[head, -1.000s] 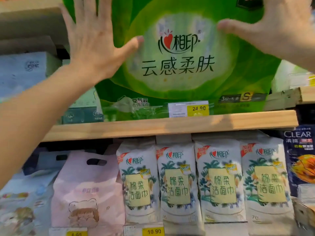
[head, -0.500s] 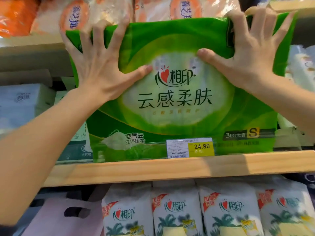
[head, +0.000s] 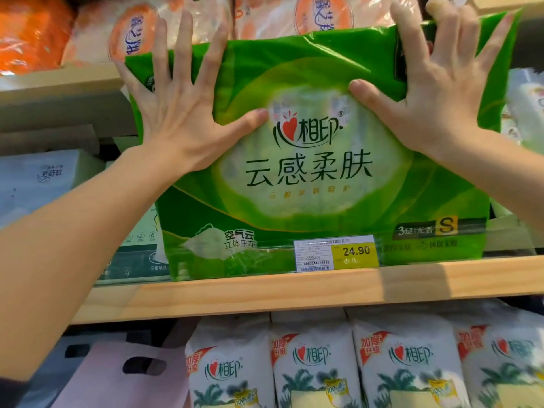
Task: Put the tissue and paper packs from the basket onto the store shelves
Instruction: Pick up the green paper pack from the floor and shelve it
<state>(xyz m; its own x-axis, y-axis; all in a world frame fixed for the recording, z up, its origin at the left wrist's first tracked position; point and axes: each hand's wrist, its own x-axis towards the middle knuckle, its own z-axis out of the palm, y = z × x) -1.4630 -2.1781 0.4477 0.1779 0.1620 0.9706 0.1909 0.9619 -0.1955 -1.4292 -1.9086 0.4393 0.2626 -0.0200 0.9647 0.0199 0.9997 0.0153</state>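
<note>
A large green tissue pack [head: 309, 178] with a white oval and dark lettering stands upright on the wooden shelf [head: 265, 293]. My left hand [head: 182, 113] lies flat against its upper left front, fingers spread wide. My right hand [head: 435, 92] presses flat on the upper right front, its fingertips reaching past the pack's top edge. Neither hand wraps around the pack. The basket is not in view.
A yellow-and-white price tag [head: 335, 254] reading 24.90 sits on the shelf rail. Pale grey-blue packs [head: 38, 184] stand to the left, orange and white packs [head: 132, 33] on the shelf above. Below are white face-towel packs [head: 312, 363] and a pink pack [head: 117, 375].
The view has tilted upward, so the shelf above now shows and the lower shelf is partly cut off. Both hands stay spread flat on the green pack's upper front.
</note>
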